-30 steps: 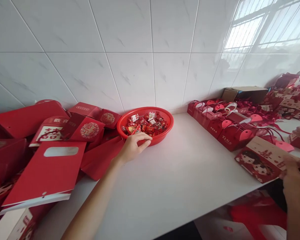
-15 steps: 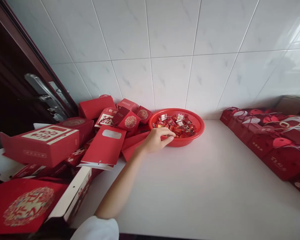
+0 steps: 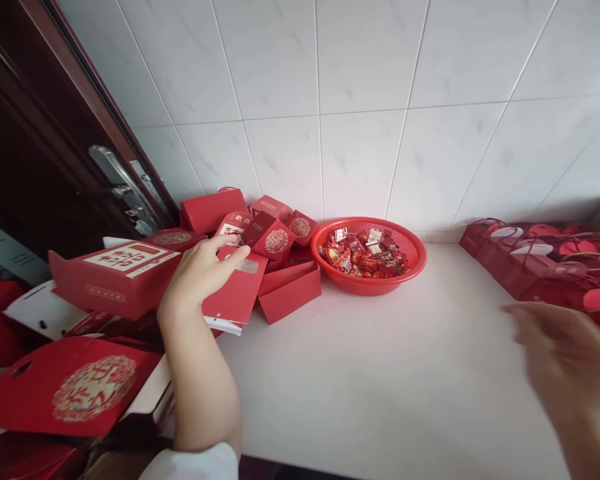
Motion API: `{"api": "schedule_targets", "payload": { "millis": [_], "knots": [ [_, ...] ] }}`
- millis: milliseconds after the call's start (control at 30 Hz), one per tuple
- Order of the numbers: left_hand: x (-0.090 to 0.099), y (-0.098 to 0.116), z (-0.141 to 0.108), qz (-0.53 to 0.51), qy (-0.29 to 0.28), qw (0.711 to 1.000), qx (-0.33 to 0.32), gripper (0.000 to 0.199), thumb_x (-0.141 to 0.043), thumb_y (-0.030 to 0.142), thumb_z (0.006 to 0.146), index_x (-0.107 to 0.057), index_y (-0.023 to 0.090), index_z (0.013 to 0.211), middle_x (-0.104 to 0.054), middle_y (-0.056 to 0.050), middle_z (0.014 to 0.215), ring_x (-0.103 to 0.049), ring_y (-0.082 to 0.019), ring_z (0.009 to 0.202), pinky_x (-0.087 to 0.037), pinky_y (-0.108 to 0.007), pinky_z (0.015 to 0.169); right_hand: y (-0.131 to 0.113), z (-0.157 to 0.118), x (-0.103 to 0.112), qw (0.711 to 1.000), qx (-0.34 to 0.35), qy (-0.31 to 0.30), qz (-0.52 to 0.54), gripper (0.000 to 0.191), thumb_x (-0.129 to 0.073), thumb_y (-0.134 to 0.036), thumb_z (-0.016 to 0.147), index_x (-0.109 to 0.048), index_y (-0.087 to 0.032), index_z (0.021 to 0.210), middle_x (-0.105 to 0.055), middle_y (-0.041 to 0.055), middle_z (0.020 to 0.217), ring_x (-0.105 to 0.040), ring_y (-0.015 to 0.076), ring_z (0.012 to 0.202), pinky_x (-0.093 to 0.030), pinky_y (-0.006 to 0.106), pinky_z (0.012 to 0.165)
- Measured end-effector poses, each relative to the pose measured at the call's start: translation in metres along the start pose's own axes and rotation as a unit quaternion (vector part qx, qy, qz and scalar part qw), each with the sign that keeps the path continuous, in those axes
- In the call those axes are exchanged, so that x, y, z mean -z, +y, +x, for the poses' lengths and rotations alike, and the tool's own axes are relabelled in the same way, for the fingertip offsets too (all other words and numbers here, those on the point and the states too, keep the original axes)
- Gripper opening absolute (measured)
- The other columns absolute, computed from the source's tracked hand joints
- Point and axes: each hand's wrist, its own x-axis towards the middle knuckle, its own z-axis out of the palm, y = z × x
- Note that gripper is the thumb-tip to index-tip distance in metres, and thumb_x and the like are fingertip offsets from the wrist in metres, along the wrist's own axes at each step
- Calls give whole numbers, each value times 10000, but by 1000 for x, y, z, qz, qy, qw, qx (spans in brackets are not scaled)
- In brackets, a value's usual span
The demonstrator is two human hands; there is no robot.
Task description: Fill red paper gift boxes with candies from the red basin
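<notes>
Over the pile of red boxes, my left hand (image 3: 203, 270) has its thumb and fingers apart, above a flat red box (image 3: 237, 287) with a pale oval window. Nothing shows in its grasp. At the right, my right hand (image 3: 565, 347) is blurred by motion over the white table (image 3: 380, 387); its fingers are smeared, and whether it holds anything cannot be seen. A red plastic basket (image 3: 365, 287) of wrapped sweets (image 3: 363, 257) stands between the hands, near the wall. Beside it lies an open red box (image 3: 293, 293).
Red boxes with gold patterns (image 3: 95, 390) are heaped at the left, near a dark door with a metal handle (image 3: 125, 183). A row of red gift bags (image 3: 515, 260) lines the right side. Behind is a tiled wall (image 3: 360, 160).
My left hand has moved from the basket's edge leftward to the red boxes, its fingers now wider apart. My right hand has come into view at the right. The view has shifted left.
</notes>
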Motion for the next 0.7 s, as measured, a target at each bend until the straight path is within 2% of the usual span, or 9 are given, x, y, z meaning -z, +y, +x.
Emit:
{"api": "schedule_targets", "payload": {
  "millis": [67,100,167,267,300,367,500,567,700],
  "knots": [
    [1,-9,3,5,-7,999,43,440,-611,488,841,-715,257,1201,-737,-86,1220,-665,-333,1154,-529,-394,937,-16,-14,-40,973,20,-219,71,267,-666,-496,861,-712,-238,808,-700,43,706,-579,163,525,-438,288,469],
    [0,-11,5,6,-14,998,60,446,-616,489,836,-718,253,1200,-741,-93,1208,-670,-337,1145,-537,-389,910,-28,-24,-59,937,28,-325,121,266,-647,-481,875,-706,-236,788,-681,29,654,-554,151,499,-433,277,462],
    [-2,-14,8,7,-31,996,84,465,-623,492,829,-718,242,1209,-737,-106,1215,-673,-344,1140,-544,-383,870,-53,-49,-96,833,21,-520,189,253,-613,-424,913,-705,-230,781,-691,29,675,-562,145,534,-446,269,498],
    [-4,-13,9,2,-38,996,83,483,-612,502,836,-713,232,1224,-727,-114,1240,-670,-344,1149,-539,-383,866,-89,-91,-149,705,-44,-656,265,239,-634,-425,904,-687,-209,815,-693,22,753,-562,117,535,-459,255,525],
    [-4,-12,8,2,-35,996,80,484,-610,503,836,-713,229,1222,-727,-115,1239,-671,-342,1148,-537,-382,869,-100,-104,-166,675,-96,-678,275,247,-637,-435,902,-675,-200,837,-679,13,753,-551,102,498,-453,247,505],
    [-3,-11,7,4,-31,997,73,475,-610,503,836,-720,226,1205,-734,-112,1225,-675,-336,1140,-535,-376,874,-120,-126,-197,638,-188,-697,268,251,-642,-438,905,-650,-189,873,-670,5,775,-544,83,456,-427,229,465],
    [1,-10,2,0,-38,998,49,434,-586,505,857,-735,230,1159,-754,-90,1180,-683,-318,1128,-525,-363,915,-155,-149,-236,580,-335,-667,327,340,-647,-510,893,-581,-188,807,-667,8,752,-543,87,431,-374,224,423],
    [5,-9,-1,-6,-38,998,41,450,-575,513,865,-724,230,1182,-747,-85,1207,-677,-315,1147,-520,-362,943,-166,-151,-240,580,-356,-626,380,433,-681,-588,832,-549,-190,727,-654,4,694,-513,83,425,-370,234,442],
    [18,-1,-16,6,-22,999,37,515,-544,541,884,-682,227,1268,-707,-95,1292,-650,-332,1198,-488,-406,1025,-177,-137,-232,621,-321,-551,456,497,-727,-620,724,-488,-202,600,-565,-30,582,-395,68,439,-317,248,469]
  ]
}}
